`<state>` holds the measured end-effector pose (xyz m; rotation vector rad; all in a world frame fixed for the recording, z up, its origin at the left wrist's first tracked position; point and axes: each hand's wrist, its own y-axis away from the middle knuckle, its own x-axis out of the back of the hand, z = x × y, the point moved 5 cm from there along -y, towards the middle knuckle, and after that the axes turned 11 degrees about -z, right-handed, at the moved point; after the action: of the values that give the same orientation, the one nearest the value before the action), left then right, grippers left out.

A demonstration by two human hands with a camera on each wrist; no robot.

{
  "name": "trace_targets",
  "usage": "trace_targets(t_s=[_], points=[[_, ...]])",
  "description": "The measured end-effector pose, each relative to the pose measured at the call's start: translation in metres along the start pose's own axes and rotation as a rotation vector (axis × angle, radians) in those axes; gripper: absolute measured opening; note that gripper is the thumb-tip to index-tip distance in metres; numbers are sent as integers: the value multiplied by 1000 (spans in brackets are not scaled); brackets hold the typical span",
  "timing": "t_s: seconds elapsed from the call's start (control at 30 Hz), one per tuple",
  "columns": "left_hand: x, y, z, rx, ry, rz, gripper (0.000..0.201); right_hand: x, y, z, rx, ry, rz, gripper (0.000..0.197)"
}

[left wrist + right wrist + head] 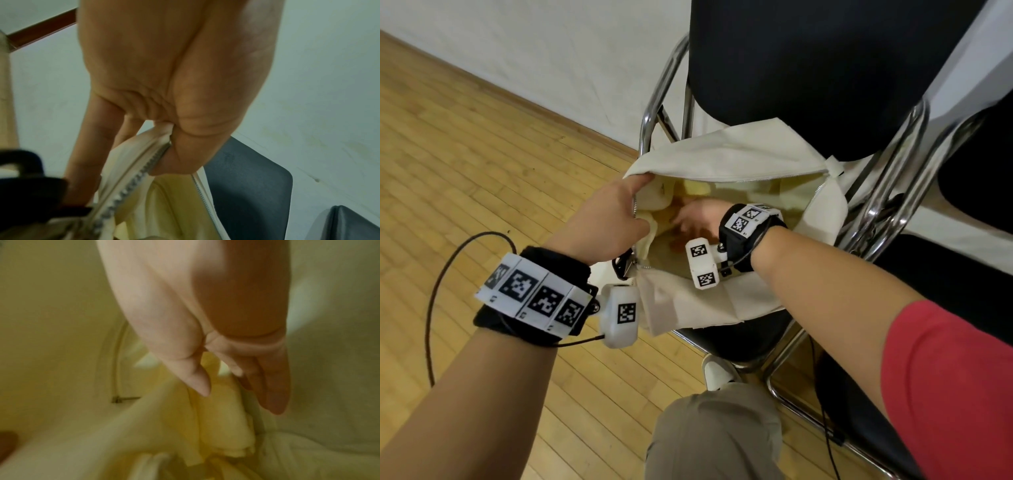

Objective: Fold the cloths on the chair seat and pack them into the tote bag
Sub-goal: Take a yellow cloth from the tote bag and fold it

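Tote bag (726, 154) sits on the chair seat (750, 337), mouth open. Left hand (606, 219) pinches the zipper edge (131, 180) at the bag's left rim, thumb curled over it. Right hand (697, 219) is inside the bag, fingers (275, 395) straight, holding nothing, just above the yellow cloths (224, 431) at the bag's bottom.

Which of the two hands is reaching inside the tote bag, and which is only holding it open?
The right hand is inside the tote bag, fingers straight above the yellow cloth. The left hand stays outside, pinching the zipper edge.
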<state>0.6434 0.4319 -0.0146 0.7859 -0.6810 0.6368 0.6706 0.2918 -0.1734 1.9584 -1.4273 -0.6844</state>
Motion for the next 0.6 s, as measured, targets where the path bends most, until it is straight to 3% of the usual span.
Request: trace_targets(t_s=[0.07, 0.17, 0.37, 0.47, 0.6], points=[[0, 1, 0, 0, 26, -8, 82, 0, 6, 5, -67, 57, -8, 8], [-2, 3, 1, 3, 90, -21, 82, -9, 2, 2, 20, 64, -40, 21], [0, 4, 3, 20, 161, -10, 80, -16, 1, 3, 126, -104, 26, 10], [-3, 1, 0, 48, 126, -27, 82, -26, -1, 6, 27, -97, -42, 13], [-5, -1, -6, 73, 123, -7, 81, -7, 1, 15, -69, -158, 8, 7]])
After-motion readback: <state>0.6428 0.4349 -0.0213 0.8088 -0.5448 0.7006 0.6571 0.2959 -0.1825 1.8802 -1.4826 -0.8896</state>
